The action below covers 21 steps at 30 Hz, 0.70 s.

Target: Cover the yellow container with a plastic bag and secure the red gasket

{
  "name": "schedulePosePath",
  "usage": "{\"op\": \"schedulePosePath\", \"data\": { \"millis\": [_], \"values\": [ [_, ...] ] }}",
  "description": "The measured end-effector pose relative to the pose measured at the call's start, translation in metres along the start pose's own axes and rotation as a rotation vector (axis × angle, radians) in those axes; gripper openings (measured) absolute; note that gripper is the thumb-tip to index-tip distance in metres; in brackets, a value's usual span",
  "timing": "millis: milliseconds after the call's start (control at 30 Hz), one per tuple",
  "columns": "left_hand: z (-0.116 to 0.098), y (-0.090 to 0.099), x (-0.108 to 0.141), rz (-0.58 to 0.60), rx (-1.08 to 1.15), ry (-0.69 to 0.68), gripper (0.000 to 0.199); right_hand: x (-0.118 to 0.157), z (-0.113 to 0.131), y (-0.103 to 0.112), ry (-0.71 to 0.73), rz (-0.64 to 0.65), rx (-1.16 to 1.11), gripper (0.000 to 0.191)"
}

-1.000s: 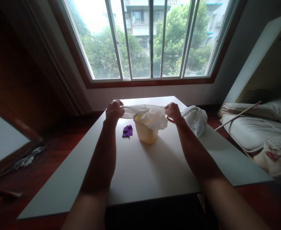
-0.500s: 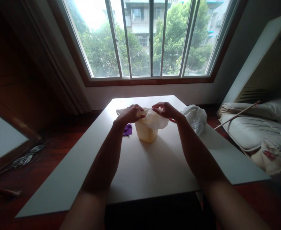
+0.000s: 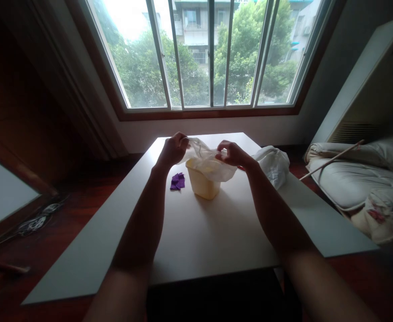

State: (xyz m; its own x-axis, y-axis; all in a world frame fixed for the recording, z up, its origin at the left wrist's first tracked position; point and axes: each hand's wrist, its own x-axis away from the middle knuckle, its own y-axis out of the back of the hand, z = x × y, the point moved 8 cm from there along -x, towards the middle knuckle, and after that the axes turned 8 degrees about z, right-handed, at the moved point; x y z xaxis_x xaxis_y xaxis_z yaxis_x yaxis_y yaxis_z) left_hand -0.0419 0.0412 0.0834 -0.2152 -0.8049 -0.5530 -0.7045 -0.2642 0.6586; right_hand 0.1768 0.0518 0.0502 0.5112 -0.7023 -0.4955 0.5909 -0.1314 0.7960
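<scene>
A pale yellow bin [image 3: 203, 184] stands upright on the white table [image 3: 213, 237]. A translucent white plastic bag [image 3: 221, 171] lies over its mouth and hangs down outside its right side. My left hand [image 3: 176, 147] is closed on the bag's left part, raised above and left of the rim. At the right of the rim, my right hand [image 3: 230, 153] pinches the bag. The bin's left rim shows uncovered. Purple folded cloth [image 3: 177, 181] lies on the table left of the bin.
Another white plastic bag [image 3: 272, 165] sits at the table's right edge, beyond my right forearm. Part of a red object [image 3: 241, 168] shows beside my right wrist. A thin stick [image 3: 332, 160] leans over the pale bedding [image 3: 357, 174] on the right.
My left hand has moved up and left, pulling the bag away from the bin's left rim. More of the purple cloth shows. My right hand has shifted only slightly.
</scene>
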Motion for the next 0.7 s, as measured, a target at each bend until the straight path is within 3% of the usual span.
{"op": "schedulePosePath", "data": {
  "millis": [167, 300, 400, 533, 600, 700],
  "values": [
    [0.008, 0.006, -0.006, -0.087, 0.236, 0.006, 0.014, -0.002, -0.007, -0.004, -0.065, -0.057, 0.007, 0.016],
    [0.007, -0.002, -0.007, -0.004, 0.478, -0.008, 0.012, -0.004, -0.007, -0.006, -0.070, -0.090, -0.001, 0.035],
    [0.000, -0.006, -0.005, 0.060, 0.556, -0.035, 0.015, -0.005, 0.000, -0.006, -0.027, -0.094, 0.021, 0.034],
    [-0.010, -0.014, 0.002, 0.217, 0.489, -0.041, 0.027, -0.005, 0.002, -0.011, -0.056, -0.032, 0.074, 0.025],
    [-0.019, -0.021, 0.006, 0.322, 0.388, -0.063, 0.038, -0.004, 0.000, -0.011, -0.114, -0.054, 0.075, 0.026],
    [-0.034, -0.029, 0.012, 0.373, 0.122, -0.125, 0.055, -0.003, -0.003, -0.008, -0.154, -0.137, -0.022, 0.027]
  ]
}}
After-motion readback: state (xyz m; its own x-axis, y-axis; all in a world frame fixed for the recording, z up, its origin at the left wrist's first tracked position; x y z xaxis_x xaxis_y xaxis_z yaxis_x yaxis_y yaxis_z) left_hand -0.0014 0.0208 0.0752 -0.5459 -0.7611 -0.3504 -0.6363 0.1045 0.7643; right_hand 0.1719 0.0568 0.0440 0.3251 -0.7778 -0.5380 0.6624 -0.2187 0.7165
